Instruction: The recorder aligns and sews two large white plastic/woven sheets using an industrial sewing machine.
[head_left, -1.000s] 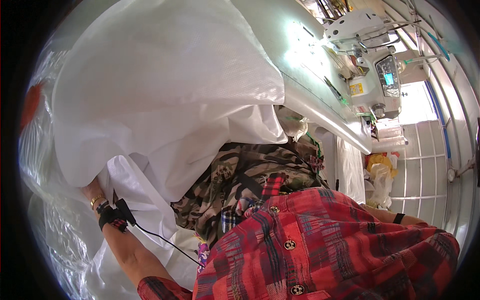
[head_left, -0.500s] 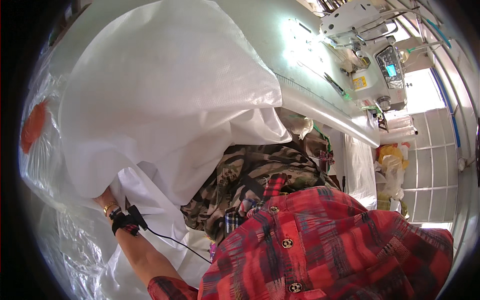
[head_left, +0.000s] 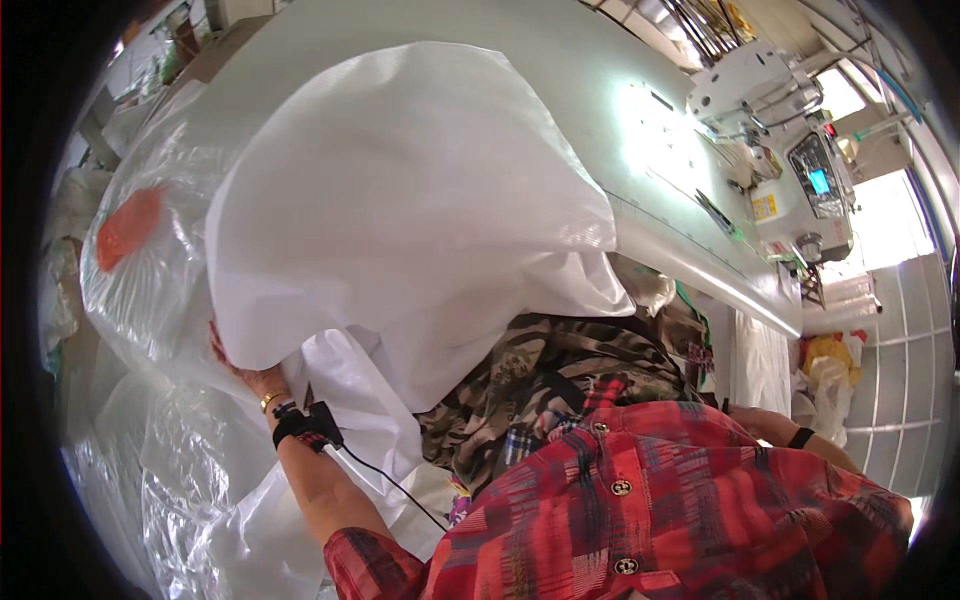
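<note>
A large white plastic-like sheet (head_left: 400, 200) lies over the table and hangs down in folds toward my lap. My left hand (head_left: 245, 372) is at the sheet's lower left edge, partly covered by it. Its visible fingers stretch out past the edge, beside clear plastic; the thumb is hidden. A gold bracelet and a black strap with a small dark device (head_left: 322, 425) and cable are on that wrist. My right hand (head_left: 752, 418) is low at my right side, beyond my red plaid shirt, with a black band on its wrist. Its fingers are hidden.
A sewing machine (head_left: 800, 185) with a lit panel stands at the right. Dark snips (head_left: 716, 212) lie on the table (head_left: 545, 75) by it. Crumpled clear plastic (head_left: 190, 490) with an orange patch (head_left: 130, 228) fills the left. Camouflage cloth (head_left: 540, 370) covers my lap.
The view has shifted, so the scene sits lower and farther right. Fingers of my left hand now show past the sheet's edge. My right forearm has come into view.
</note>
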